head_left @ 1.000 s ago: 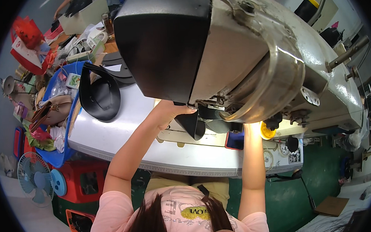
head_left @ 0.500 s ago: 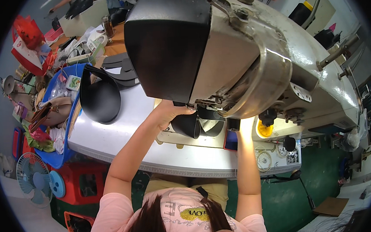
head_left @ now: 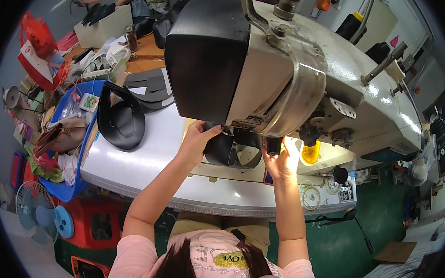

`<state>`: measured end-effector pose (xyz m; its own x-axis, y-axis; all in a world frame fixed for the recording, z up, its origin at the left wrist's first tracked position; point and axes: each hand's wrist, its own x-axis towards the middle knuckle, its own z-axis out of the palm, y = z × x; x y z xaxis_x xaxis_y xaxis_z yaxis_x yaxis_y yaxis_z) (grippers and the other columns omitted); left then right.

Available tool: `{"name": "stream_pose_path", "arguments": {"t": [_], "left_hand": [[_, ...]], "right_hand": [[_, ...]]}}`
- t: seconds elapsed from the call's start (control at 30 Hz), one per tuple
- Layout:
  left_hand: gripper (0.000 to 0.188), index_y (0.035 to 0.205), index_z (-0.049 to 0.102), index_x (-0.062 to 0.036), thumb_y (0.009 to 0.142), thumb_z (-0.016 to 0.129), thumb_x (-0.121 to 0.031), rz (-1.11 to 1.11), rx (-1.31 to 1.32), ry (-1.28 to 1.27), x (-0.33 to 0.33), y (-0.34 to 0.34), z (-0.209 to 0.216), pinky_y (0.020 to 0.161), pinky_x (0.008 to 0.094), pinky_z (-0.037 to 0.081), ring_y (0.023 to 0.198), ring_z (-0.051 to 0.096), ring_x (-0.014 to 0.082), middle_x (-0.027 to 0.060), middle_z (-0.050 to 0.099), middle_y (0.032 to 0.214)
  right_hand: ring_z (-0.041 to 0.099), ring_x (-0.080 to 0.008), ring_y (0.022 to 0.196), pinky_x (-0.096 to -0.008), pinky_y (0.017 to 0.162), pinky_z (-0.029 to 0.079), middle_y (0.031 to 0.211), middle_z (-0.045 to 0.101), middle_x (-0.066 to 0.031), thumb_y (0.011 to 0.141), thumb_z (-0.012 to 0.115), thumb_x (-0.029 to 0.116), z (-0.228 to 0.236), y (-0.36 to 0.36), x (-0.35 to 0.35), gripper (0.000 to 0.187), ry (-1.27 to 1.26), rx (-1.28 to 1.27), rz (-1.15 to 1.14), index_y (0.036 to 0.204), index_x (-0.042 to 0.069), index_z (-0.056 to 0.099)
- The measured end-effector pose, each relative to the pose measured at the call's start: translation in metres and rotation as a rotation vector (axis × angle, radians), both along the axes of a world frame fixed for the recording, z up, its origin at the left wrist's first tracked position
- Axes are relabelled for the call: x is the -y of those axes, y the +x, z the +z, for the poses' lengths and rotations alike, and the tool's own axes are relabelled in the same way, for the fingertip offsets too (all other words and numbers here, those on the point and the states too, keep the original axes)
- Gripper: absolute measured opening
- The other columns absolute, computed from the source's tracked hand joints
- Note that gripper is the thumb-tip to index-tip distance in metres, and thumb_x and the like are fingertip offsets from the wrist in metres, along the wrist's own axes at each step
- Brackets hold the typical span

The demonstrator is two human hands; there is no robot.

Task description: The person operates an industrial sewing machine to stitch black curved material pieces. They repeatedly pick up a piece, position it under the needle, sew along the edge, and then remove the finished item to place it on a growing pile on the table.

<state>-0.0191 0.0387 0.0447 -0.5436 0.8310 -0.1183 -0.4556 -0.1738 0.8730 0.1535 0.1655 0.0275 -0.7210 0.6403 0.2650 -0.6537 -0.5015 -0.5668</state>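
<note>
My left hand (head_left: 198, 142) pinches the upper edge of a curved, smooth black panel (head_left: 219, 152) under the head of an industrial sewing machine (head_left: 300, 78). The panel bends round in a loop on the machine's bed, and its far part is hidden behind the machine head. Right of it, in the lamp light, my right hand (head_left: 282, 162) is raised with its fingers closed beside a small black block (head_left: 273, 145). What those fingers hold is partly hidden.
A similar curved black panel (head_left: 121, 124) stands on the white table (head_left: 132, 167) at left, by flat dark cut pieces (head_left: 150, 87). A blue basket (head_left: 67, 189) of bags and cloth adjoins the table. Bobbins (head_left: 346, 194) lie at right. A fan (head_left: 36, 214) stands lower left.
My right hand has come down and into sight from behind the machine head. My left hand stays at the black panel, whose loop shows wider now. The whole view has shifted slightly.
</note>
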Motion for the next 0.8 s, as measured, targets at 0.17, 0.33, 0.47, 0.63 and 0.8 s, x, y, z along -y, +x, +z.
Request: {"name": "stream_pose_path", "arguments": {"t": [0.17,0.33,0.47,0.63,0.8], "left_hand": [[0.024,0.098,0.051,0.0003,0.076,0.060,-0.002,-0.023,0.006,0.013,-0.002,0.004,0.007,0.074,0.0256,0.046,0.083,0.057,0.0133,0.0063,0.058,0.090],[0.034,0.100,0.052,0.0010,0.071,0.065,-0.011,-0.373,-0.106,-0.233,0.007,0.006,0.014,0.067,0.0260,0.048,0.080,0.056,0.0127,0.0079,0.058,0.090],[0.043,0.101,0.058,0.0016,0.065,0.071,-0.016,-0.859,-0.596,-0.055,0.037,0.025,0.000,0.067,0.0259,0.043,0.077,0.051,0.0092,0.0019,0.059,0.082],[0.030,0.088,0.061,0.0043,0.062,0.072,-0.008,-0.889,-0.326,-0.262,0.079,0.028,-0.015,0.062,0.0214,0.044,0.069,0.053,0.0072,0.0009,0.061,0.076],[0.038,0.089,0.059,0.0067,0.058,0.073,-0.008,-0.590,-0.207,-0.203,0.103,0.019,-0.014,0.064,0.0227,0.045,0.069,0.057,0.0107,0.0055,0.062,0.080]], "right_hand": [[0.049,-0.0129,0.053,-0.0198,0.039,0.033,0.073,0.054,-0.0090,0.082,0.053,0.015,0.005,0.015,0.003,0.021,0.250,0.075,-0.005,0.098,0.000,0.052],[0.044,-0.0107,0.041,-0.0223,0.048,0.042,0.066,0.059,-0.0106,0.082,0.050,0.005,0.013,0.059,0.017,0.004,0.450,0.622,-0.521,0.084,0.002,0.052],[0.051,-0.0144,0.048,-0.0236,0.047,0.040,0.063,0.059,-0.0111,0.079,0.049,-0.001,0.018,0.097,0.040,0.009,1.203,0.591,-1.335,0.085,0.000,0.055],[0.049,-0.0123,0.048,-0.0235,0.045,0.041,0.087,0.060,-0.0166,0.078,0.044,-0.010,0.068,0.154,0.004,0.016,1.242,0.616,-1.993,0.088,-0.006,0.056],[0.053,-0.0187,0.067,-0.0247,0.058,0.041,0.099,0.061,-0.0156,0.069,0.045,-0.013,0.093,0.181,-0.024,0.019,1.265,0.673,-1.994,0.076,-0.002,0.060]]}}
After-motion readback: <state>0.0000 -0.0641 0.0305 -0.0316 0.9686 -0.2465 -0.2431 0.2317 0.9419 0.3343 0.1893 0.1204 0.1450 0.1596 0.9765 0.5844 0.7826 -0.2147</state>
